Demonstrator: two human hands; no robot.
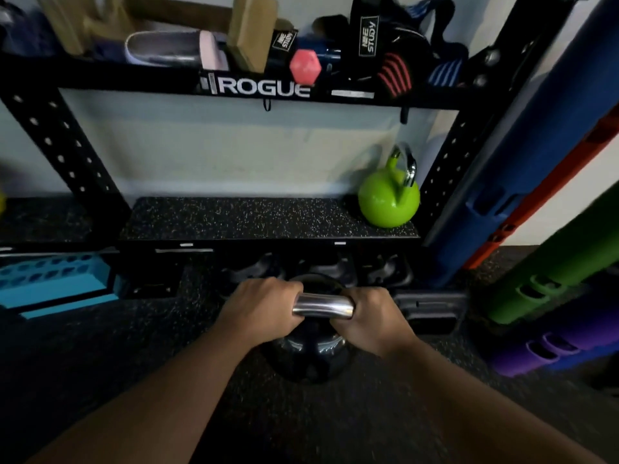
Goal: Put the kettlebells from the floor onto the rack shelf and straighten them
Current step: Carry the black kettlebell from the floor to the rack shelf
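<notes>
A black kettlebell (pixel 310 360) with a shiny steel handle is in front of the rack, low in the middle of the view. My left hand (pixel 264 308) grips the handle's left end and my right hand (pixel 371 316) grips its right end. Whether the kettlebell rests on the floor or hangs just above it, I cannot tell. A green kettlebell (pixel 388 200) with a steel handle stands upright at the right end of the speckled rack shelf (pixel 234 217). The remainder of that shelf is bare.
The black rack has perforated uprights (pixel 60 152) and a top shelf (pixel 134 78) crowded with straps, blocks and a pink dumbbell (pixel 304 67). Dark weights (pixel 335 267) sit under the shelf. Blue, orange, green and purple tubes (pixel 536 162) lean at right. A blue block (pixel 53 279) lies left.
</notes>
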